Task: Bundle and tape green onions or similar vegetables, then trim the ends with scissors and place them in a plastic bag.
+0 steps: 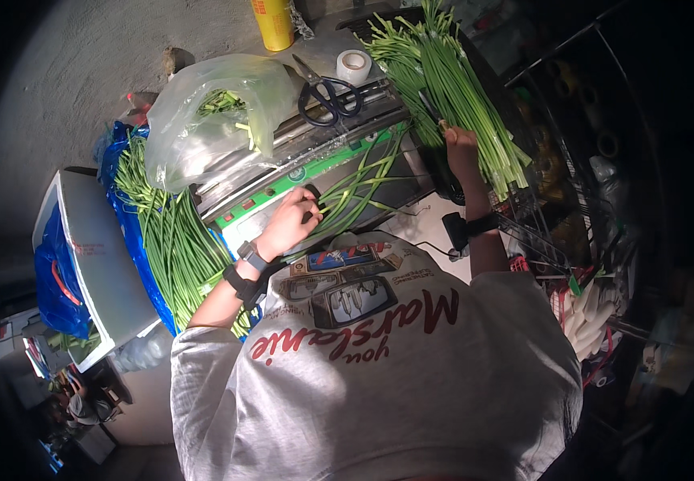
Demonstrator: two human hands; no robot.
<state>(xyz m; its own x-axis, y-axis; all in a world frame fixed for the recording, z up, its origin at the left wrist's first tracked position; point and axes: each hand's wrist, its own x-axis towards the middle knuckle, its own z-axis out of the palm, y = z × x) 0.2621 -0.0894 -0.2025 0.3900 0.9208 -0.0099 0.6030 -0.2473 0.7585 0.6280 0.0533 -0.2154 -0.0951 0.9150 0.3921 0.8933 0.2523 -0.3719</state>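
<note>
My left hand (294, 217) is closed around some loose garlic scapes (356, 191) that fan out to the right over the metal plate of a green-edged wrapping machine (298, 174). In my right hand (462, 147) is a small knife (429, 107), its blade pointing up and left, beside a large heap of green garlic scapes (464, 90). Another long bundle of scapes (181, 246) lies on blue plastic left of the machine. Dark-handled scissors (330, 99) and a white roll of tape (353, 66) rest at the machine's back.
A clear plastic bag (184, 120) with cut green pieces covers the machine's left back. Behind stands a yellow cylinder (273, 24). A white foam box (103, 252) is at far left. At right are a wire rack (539, 228) and a pile of long white items (587, 318).
</note>
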